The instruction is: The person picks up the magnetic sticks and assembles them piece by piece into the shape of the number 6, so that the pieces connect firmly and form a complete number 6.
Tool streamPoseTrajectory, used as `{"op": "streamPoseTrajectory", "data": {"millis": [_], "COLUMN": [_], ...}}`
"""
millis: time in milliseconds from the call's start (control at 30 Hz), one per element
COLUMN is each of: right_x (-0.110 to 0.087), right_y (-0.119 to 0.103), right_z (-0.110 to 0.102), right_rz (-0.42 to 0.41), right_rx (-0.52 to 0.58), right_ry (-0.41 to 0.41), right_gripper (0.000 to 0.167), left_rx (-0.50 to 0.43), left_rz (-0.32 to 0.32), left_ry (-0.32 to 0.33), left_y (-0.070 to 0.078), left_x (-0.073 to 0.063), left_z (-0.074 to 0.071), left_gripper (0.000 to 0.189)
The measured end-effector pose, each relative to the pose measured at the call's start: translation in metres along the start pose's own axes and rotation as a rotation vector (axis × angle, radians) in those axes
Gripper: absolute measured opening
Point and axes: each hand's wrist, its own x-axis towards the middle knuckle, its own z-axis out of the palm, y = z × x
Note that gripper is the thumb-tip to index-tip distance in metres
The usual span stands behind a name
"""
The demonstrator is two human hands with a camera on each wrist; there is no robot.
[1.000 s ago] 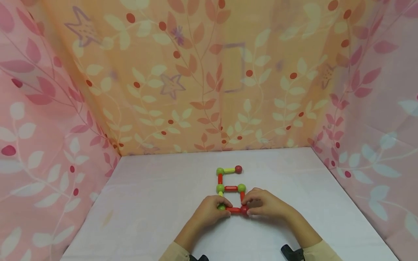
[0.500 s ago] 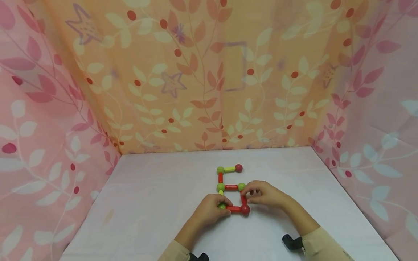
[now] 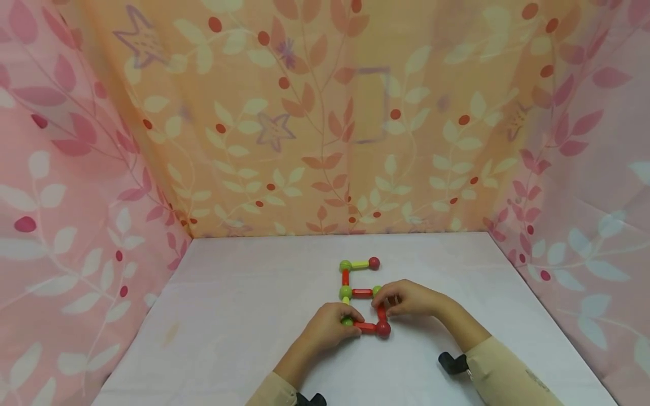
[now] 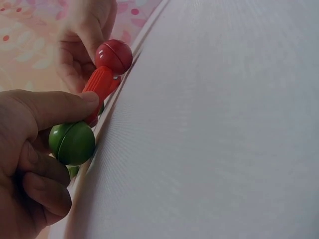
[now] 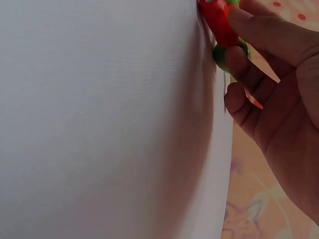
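A figure of coloured rods and balls, shaped like a 6, lies on the white table. My left hand grips its lower left corner, where thumb and fingers close around a green ball and the end of the bottom red rod. At that rod's other end sits a dark red ball. My right hand pinches the upright red rod on the right side, near a green ball that the fingers partly cover.
The figure's upper part has a yellow-green rod ending in a red ball. White table surface surrounds it. Patterned cloth walls stand behind and at both sides. A black wrist device sits by the right sleeve.
My right hand has moved from the lower right red ball up along the upright red rod. My left hand keeps its hold on the lower left corner.
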Motion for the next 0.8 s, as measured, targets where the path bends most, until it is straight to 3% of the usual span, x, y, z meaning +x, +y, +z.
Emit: {"op": "streamPoseTrajectory", "data": {"millis": [400, 800], "right_x": [0.012, 0.021], "right_y": [0.005, 0.007], "right_z": [-0.001, -0.005], "right_rz": [-0.036, -0.056], "right_rx": [0.009, -0.046], "right_ry": [-0.141, -0.207], "right_gripper": [0.041, 0.034], "left_rx": [0.005, 0.006], "left_rz": [0.010, -0.001], "left_ry": [0.009, 0.007], "left_y": [0.001, 0.001], "left_x": [-0.001, 0.000], "left_z": [0.000, 0.002], "left_gripper": [0.020, 0.019]}}
